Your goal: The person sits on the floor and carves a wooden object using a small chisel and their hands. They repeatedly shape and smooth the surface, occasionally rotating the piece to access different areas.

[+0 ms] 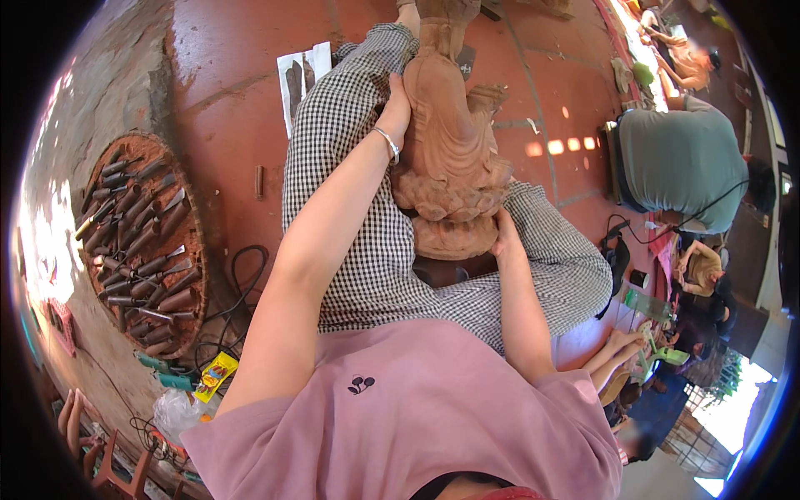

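A brown carved wooden statue lies lengthwise between my legs, its lotus-shaped base toward me and its upper end cut off by the frame's top edge. Draped folds are carved along its body. My left hand, with a silver bracelet at the wrist, grips the statue's left side; most of its fingers are hidden beneath the wood. At the right of the base, my right hand holds the lower edge, its fingers partly out of sight under it.
Left of me, a round woven tray holds several carving chisels. Black cable and a yellow packet lie nearby. A white sheet with dark shapes is on the red tiles. People, one in a grey-green shirt, sit at right.
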Demonstrator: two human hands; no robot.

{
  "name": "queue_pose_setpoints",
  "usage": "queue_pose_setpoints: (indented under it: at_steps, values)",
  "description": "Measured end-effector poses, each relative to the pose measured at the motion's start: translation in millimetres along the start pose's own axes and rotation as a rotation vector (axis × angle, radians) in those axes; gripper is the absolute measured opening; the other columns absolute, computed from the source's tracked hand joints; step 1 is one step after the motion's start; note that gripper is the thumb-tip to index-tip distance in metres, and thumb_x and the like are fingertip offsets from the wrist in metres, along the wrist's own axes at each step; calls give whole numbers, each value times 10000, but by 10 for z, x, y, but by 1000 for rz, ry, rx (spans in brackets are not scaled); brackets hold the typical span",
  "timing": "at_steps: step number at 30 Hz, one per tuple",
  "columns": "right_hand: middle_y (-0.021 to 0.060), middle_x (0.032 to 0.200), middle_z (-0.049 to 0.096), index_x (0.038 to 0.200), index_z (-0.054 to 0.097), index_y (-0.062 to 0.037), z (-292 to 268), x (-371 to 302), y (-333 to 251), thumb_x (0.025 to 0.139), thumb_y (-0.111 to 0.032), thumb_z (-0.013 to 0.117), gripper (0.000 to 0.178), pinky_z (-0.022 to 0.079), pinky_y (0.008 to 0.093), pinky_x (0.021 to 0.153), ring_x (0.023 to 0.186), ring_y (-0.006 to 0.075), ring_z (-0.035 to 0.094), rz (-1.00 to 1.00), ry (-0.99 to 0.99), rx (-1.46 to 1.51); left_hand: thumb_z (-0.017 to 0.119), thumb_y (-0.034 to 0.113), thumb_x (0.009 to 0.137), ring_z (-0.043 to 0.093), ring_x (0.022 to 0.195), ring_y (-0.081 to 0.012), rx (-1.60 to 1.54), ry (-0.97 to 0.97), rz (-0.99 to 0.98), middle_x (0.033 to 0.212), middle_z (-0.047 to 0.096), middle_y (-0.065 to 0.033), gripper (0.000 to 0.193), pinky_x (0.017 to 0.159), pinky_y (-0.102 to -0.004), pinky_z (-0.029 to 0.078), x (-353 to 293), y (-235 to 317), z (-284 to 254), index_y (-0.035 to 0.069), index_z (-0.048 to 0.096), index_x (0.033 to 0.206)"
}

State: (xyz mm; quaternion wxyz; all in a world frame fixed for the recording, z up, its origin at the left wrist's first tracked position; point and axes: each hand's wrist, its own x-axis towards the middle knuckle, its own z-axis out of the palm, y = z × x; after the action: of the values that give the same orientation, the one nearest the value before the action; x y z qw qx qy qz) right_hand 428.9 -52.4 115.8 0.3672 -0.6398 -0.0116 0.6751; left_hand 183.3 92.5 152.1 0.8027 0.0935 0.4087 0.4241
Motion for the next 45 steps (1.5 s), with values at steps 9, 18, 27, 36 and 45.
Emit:
queue_pose_setpoints:
  at_steps: [9, 18, 27, 36, 45]
  values:
    - [207, 1364, 564, 1393, 457, 23, -127, 206, -106, 1016, -326, 438, 514, 519, 472, 1016, 1228, 324, 590, 25, -89, 64, 133, 682, 1000, 473, 1362, -267, 160, 124, 52, 1497, 479, -131, 833, 1121, -393, 390, 813, -255, -513, 75, 375, 1516]
    - [105, 1280, 613, 1330, 513, -58, -45, 102, -52, 977, -419, 503, 505, 579, 384, 873, 1110, 248, 637, -33, -49, 145, 217, 738, 966, 478, 1346, -277, 248, 248, 133, 1510, 433, -167, 922, 1109, -408, 404, 446, -129, -181, 22, 250, 1546]
    - [83, 1100, 650, 1184, 565, -49, -216, 176, 58, 971, -370, 473, 397, 596, 323, 743, 947, 198, 666, 13, -28, 147, 311, 832, 881, 354, 1429, -295, 426, 309, 116, 1562, 321, -205, 1101, 1162, -414, 305, 511, -236, -228, 2, 78, 1566]
    - [95, 1128, 646, 1246, 535, -31, -233, 226, 16, 1004, -383, 439, 437, 583, 332, 759, 954, 206, 657, -29, 34, 6, 380, 624, 996, 380, 1410, -329, 376, 183, 286, 1539, 356, -232, 836, 1148, -409, 317, 515, -327, -401, 6, 221, 1536]
    - [171, 1070, 697, 1098, 662, 54, -2, -288, -257, 998, -284, 509, 385, 533, 410, 773, 936, 317, 681, -536, 401, -1074, 399, 441, 1043, 428, 1370, -379, 490, 316, 519, 1484, 432, -259, 635, 1131, -393, 328, 347, -328, -290, 13, 299, 1501]
